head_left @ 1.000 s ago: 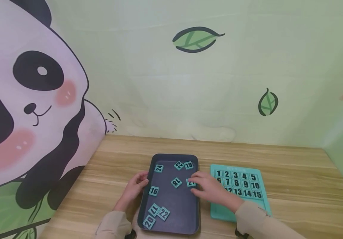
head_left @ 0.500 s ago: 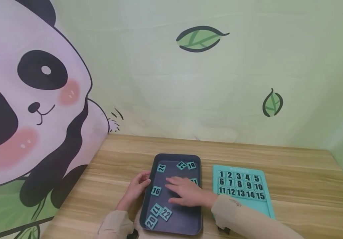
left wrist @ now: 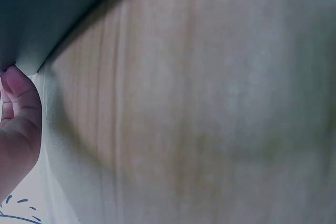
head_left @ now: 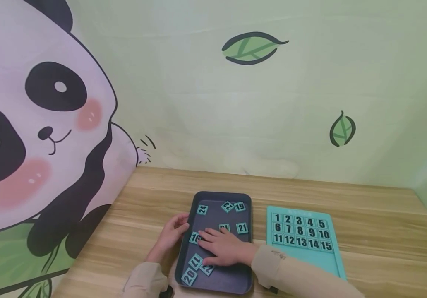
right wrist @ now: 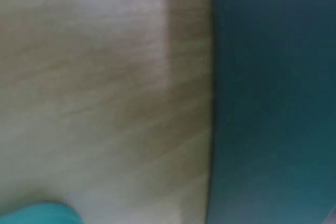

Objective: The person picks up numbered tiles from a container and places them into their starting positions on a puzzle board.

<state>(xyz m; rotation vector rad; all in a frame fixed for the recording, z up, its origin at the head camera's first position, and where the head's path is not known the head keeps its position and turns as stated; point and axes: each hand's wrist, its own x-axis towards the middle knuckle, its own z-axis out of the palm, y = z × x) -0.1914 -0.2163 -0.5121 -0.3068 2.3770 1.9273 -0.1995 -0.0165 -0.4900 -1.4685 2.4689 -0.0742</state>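
Observation:
A dark tray (head_left: 228, 283) with loose teal number tiles lies on the table. My left hand (head_left: 170, 234) holds the tray's left rim, thumb at the edge; the left wrist view shows the fingertips against its outer side. Over the tray, my right hand (head_left: 222, 248) reaches in with fingers spread. Its fingertips are at the tile 16 (head_left: 194, 238), touching or just above it. The thumb partly covers the tile 22 (head_left: 207, 270). Behind the fingers, another tile (head_left: 224, 227) is half hidden. The right wrist view is blurred and shows mainly the tray's side (right wrist: 273, 98).
Right of the tray lies a teal number board (head_left: 306, 258), with tiles 1 to 15 in rows and a bare strip below. Other tiles in the tray include 24 (head_left: 202, 210), 19 (head_left: 239, 207), 21 (head_left: 242, 228) and 20 (head_left: 189, 277). A printed wall stands behind the table.
My right hand has moved left across the tray, from the tile 21 to the tile 16. The left hand stays at the tray's rim. The head view has shifted slightly.

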